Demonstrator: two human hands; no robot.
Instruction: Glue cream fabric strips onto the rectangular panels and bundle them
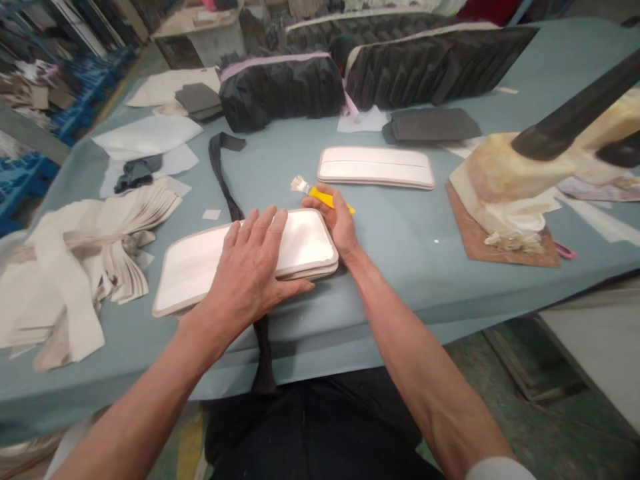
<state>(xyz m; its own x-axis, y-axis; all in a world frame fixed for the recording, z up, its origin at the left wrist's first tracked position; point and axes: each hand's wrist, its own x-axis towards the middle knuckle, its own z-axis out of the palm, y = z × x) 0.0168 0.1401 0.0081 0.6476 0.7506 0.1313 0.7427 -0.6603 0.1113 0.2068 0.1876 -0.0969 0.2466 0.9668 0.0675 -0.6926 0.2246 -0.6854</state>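
Observation:
My left hand (255, 267) lies flat across a short stack of white padded panels (190, 267) with rounded corners and beige edges, fingers stretched out. Wrapped around a yellow-handled brush (323, 197), my right hand (337, 217) sits at the stack's right end; the bristles point up and left. Underneath the panels runs a black fabric strip (225, 173), showing at the far and near sides. Beyond the right hand lies another stack of white panels (375, 165), apart from both hands.
Beige fabric strips (75, 280) pile up at the left. Bundles of black pieces (283, 90) stand along the back, near dark grey panels (433, 125). On the right, a glue-smeared container (500, 173) with a black handle rests on a brown board (465, 227). The table's near edge is close to my body.

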